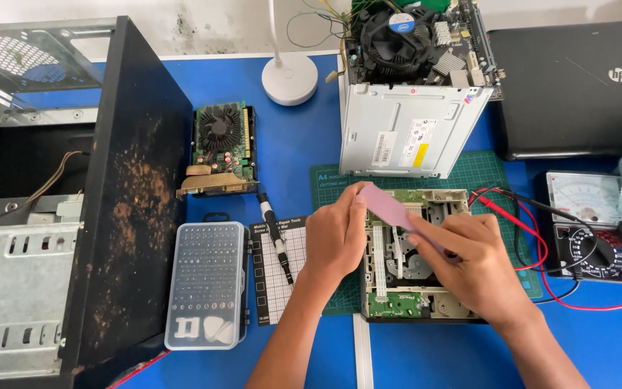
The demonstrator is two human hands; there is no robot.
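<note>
Both hands, left hand (336,234) and right hand (469,263), grip clamped on pink card (390,207) above opened disc drive (412,288)

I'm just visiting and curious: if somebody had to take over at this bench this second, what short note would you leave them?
Left hand and right hand hold a flat pink strip between them, over the opened optical drive.
The drive lies on the green cutting mat, top cover off, inner mechanism and green board exposed.
A screwdriver rests on the small grid mat, beside the bit case.
A multimeter sits to the right, apart.
Drive not reassembled.
</note>
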